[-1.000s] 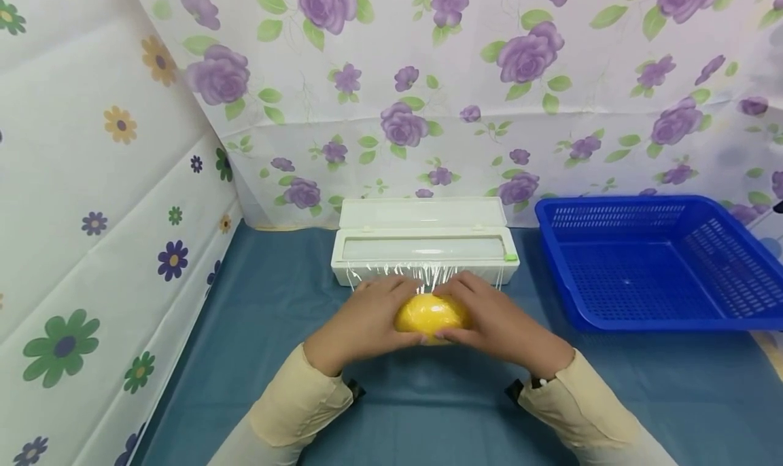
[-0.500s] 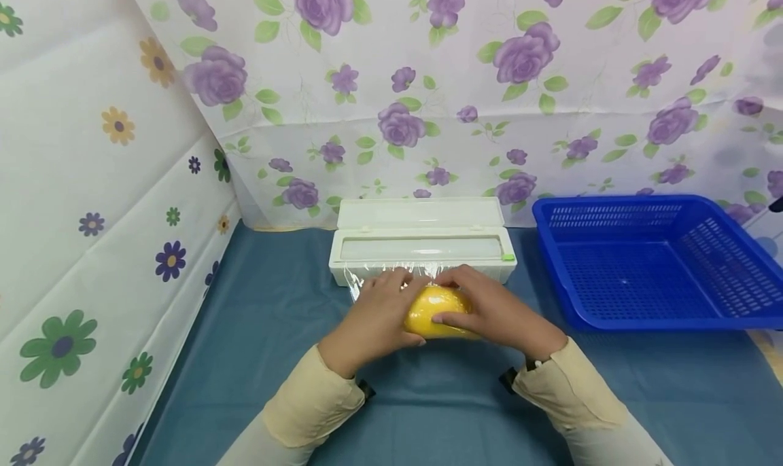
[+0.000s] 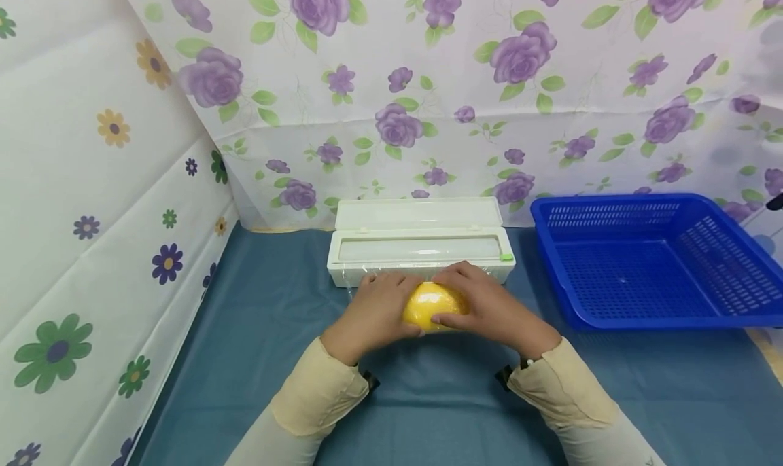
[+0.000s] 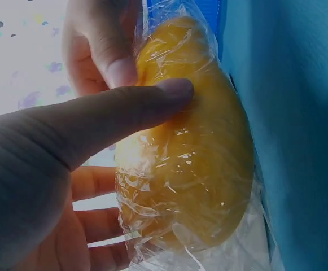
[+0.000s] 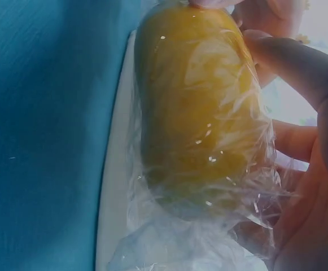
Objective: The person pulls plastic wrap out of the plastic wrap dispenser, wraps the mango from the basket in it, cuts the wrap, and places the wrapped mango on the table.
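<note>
Wrapped in clear cling film, a smooth yellow mango [image 3: 433, 306] is held between both hands in front of the white film dispenser. My left hand [image 3: 378, 311] grips its left end, thumb across the near side and fingers behind. The right hand [image 3: 489, 310] holds the other end with its thumb on the near face. Loose, wrinkled cling film [image 5: 189, 245] bunches at one end of the mango in the right wrist view. Some film stretches from the fruit toward the film dispenser [image 3: 422, 236], whose lid stands up and whose roll shows inside.
A blue perforated plastic basket [image 3: 654, 320] stands at the right on the blue-green tablecloth [image 3: 440, 411]. Flowered sheets rise behind and along the left. A small green slider [image 3: 506, 257] sits at the dispenser's right end.
Both hands have shifted slightly toward the dispenser, turning the mango between them. The right thumb has moved up onto its near face, and less stretched film shows between fruit and dispenser.
</note>
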A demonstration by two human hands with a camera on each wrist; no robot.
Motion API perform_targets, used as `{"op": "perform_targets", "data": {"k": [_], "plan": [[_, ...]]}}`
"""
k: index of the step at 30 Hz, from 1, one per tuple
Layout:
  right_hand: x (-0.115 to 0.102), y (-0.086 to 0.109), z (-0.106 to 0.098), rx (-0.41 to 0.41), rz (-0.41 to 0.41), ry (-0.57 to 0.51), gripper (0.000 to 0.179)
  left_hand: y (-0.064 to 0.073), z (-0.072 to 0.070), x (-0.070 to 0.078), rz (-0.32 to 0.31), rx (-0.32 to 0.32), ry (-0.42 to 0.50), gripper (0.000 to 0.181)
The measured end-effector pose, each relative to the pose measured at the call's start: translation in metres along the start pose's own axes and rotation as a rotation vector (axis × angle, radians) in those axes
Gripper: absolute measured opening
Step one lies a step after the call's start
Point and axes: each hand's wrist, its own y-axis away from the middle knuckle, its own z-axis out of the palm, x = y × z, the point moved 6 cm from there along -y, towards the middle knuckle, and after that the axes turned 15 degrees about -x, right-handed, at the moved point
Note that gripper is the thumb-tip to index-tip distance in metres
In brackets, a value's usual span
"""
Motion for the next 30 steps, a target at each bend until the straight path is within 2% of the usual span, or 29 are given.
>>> {"op": "perform_targets", "data": {"k": [5, 12, 21, 30], "plan": [[0.005, -0.001, 0.004, -0.013, 0.008, 0.020, 0.057, -0.004, 0.005, -0.004, -0.007, -0.021, 0.020, 0.072], [0.012, -0.004, 0.008, 0.004, -0.026, 0.050, 0.062, -0.008, 0.011, -0.009, 0.020, 0.019, 0.001, 0.070], [0.020, -0.006, 0.012, 0.031, -0.030, 0.058, 0.056, -0.017, 0.018, -0.014, 0.027, 0.061, 0.036, 0.073], [0.024, -0.010, 0.017, 0.077, -0.040, 0.103, 0.050, -0.022, 0.026, -0.017, 0.030, 0.112, -0.004, 0.069]]}}
